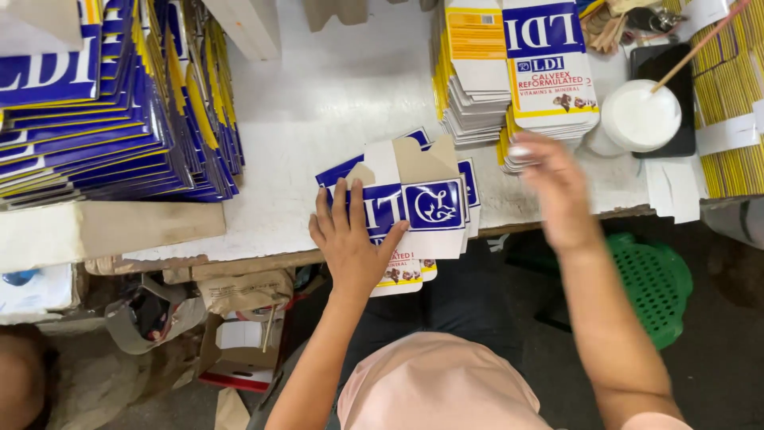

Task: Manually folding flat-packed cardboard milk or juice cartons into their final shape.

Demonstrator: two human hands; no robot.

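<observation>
Flat carton blanks (414,209) sit at the near edge of our white worktable (318,103), blue-and-white panels up, brown cardboard flaps showing at the top, lower ends overhanging the table edge. Our left hand (350,239) lies flat on them, fingers spread, pinning them down, not gripping. Our right hand (557,187) hovers above the table to the right, fingers loosely curled, a white dab on one fingertip; it holds nothing we can see. Just beyond it: white round cup (639,118) of white paste with a thin stick (700,44) in it, resting on a dark tray (672,60). Behind the right hand, a stack of white cartons (517,72) with blue, yellow and red panels. Far left: big fanned stack of blue-and-yellow blanks (119,103). Far right: yellow-striped stack (732,95). Green perforated stool (652,279) below the table.
</observation>
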